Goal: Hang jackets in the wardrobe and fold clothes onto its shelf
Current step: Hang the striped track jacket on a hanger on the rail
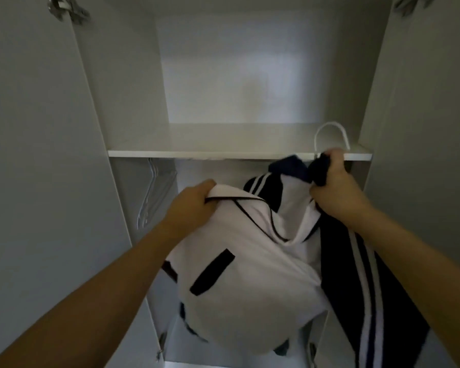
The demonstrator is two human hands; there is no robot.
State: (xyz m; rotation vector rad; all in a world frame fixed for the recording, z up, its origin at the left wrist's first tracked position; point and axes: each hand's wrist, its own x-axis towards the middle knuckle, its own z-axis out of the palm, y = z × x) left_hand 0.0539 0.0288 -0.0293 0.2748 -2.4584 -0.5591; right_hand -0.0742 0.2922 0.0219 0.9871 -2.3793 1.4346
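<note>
Two bare forearms enter from the lower corners of the frame, uncovered from elbow to wrist with no sleeve showing. The left hand (190,205) and right hand (335,192) wear no gloves, rings or watch.

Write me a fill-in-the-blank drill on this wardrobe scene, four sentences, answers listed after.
1. The left hand grips the jacket by its ____ front edge.
2. The right hand holds the jacket's collar together with a white ____.
3. The spare hangers hang below the shelf on its ____ side.
4. The jacket's dark sleeve carries white ____.

Answers: white; hanger; left; stripes
</note>
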